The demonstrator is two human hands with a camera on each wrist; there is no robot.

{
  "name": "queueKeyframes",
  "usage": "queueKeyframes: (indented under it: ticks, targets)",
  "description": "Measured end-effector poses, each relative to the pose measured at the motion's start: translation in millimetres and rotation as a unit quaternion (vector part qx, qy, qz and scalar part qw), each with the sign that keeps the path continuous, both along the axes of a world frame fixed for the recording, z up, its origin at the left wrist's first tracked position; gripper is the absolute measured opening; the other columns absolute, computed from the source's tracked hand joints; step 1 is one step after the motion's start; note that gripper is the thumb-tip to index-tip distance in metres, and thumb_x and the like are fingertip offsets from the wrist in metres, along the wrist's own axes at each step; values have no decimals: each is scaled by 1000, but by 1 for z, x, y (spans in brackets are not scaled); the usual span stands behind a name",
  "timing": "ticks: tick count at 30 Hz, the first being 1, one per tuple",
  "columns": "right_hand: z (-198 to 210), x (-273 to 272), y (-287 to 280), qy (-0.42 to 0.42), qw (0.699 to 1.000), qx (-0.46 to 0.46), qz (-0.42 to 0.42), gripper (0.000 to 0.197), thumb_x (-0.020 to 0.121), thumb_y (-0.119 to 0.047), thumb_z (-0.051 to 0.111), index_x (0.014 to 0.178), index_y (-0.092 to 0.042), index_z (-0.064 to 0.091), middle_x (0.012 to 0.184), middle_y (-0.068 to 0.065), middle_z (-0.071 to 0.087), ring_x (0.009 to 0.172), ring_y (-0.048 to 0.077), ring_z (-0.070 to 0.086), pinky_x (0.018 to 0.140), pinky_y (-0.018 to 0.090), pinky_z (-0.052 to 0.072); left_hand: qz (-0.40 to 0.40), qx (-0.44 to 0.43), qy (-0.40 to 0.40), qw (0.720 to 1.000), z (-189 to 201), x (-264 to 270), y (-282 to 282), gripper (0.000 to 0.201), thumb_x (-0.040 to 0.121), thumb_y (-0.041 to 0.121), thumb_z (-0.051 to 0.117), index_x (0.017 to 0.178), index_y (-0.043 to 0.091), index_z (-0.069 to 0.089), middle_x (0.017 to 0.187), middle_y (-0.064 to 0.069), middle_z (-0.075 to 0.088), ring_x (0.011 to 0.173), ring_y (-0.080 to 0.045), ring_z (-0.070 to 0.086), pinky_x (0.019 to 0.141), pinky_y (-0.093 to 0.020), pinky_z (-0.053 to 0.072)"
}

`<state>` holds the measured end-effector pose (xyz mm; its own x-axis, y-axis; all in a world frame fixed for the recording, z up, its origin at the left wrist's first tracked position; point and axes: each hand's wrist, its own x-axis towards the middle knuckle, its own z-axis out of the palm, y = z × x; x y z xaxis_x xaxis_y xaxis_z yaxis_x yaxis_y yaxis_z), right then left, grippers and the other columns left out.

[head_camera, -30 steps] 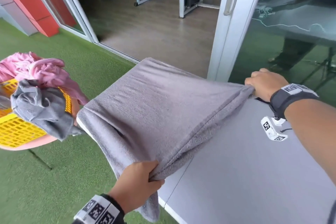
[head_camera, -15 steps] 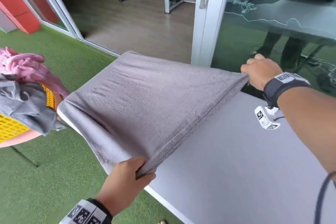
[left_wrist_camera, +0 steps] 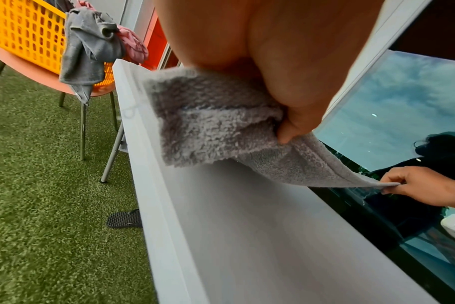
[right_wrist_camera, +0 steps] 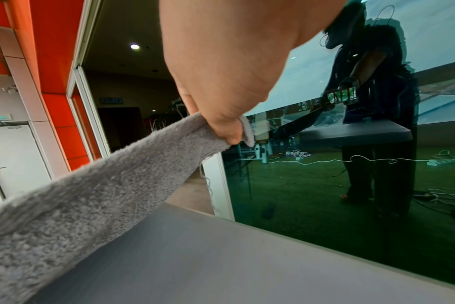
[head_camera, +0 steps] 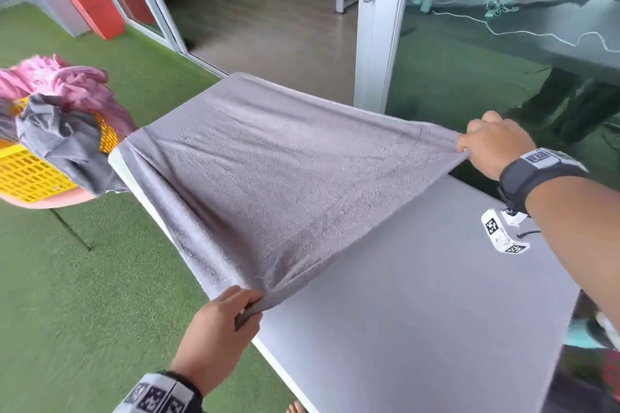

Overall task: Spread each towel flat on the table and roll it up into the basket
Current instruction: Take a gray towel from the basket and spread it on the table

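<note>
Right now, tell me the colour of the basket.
Yellow; the basket shows best in the left wrist view.

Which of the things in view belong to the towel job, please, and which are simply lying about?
Job:
grey towel, held by left hand and right hand
table
yellow basket
pink towel and dark grey towel on the basket

Lying about:
marker block on the table
sandal on the grass
chair under the basket
</note>
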<state>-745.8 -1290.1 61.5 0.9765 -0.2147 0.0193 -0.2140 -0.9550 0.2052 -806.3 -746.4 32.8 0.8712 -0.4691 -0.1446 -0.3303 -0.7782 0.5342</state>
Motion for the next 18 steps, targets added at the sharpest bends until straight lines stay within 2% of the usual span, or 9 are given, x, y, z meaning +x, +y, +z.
queueKeyframes:
  ticks: [2,4,7,9,11,13,15,18]
  targets:
    - [-1,-13,-6,-3,1000,7,-14,41,73,4,63,103,-22,75,87,2,44,83,33,44,72,37,45,-1,18,-8,1000,-7,-12,-2,27,84,15,67,98,38,65,84,23,56,72,-1,57,57,-13,41]
    - [-3,-27,-9,-12,998,33,-46,39,74,3,62,105,-19,73,91,5,40,77,33,44,75,37,46,-1,26,-11,1000,-12,-22,-1,29,83,14,66,100,38,64,84,23,57,71,0,57,56,-14,43]
    - [-7,-44,-11,-11,995,49,-83,33,77,-1,63,105,-17,71,96,7,39,75,34,48,79,40,49,8,5,-11,1000,-15,-34,0,24,84,17,68,96,37,65,77,22,61,70,0,58,55,-12,42]
    - [-7,-53,-12,2,996,42,-80,37,79,-2,62,108,-21,73,96,5,40,76,33,47,81,38,48,17,-2,-20,1000,-17,-40,3,18,83,20,72,89,36,66,68,20,60,68,-1,58,52,-11,40]
    - [-7,-61,-12,12,998,30,-59,46,76,3,59,108,-26,75,91,3,43,80,32,45,75,33,41,12,-5,-25,1000,-17,-46,7,21,81,20,77,78,34,63,70,20,60,64,-3,57,49,-11,39]
    - [-5,-67,-12,12,999,13,-27,50,71,7,57,105,-25,75,81,0,48,89,32,46,70,35,41,5,-5,-27,1000,-18,-55,10,24,79,23,81,72,34,61,75,21,59,61,-4,56,47,-10,38]
    - [-4,-72,-16,-14,999,19,-23,45,69,10,58,100,-19,74,75,-1,53,94,32,47,69,36,41,0,-12,-21,1000,-17,-66,11,21,79,27,82,72,35,64,75,19,59,58,-4,57,46,-9,38]
    - [-7,-75,-30,-17,999,28,-28,37,72,7,60,94,-20,74,81,1,62,99,30,47,70,36,38,3,-9,-23,1000,-19,-79,9,18,78,28,83,77,37,67,78,20,58,58,-3,58,48,-9,39]
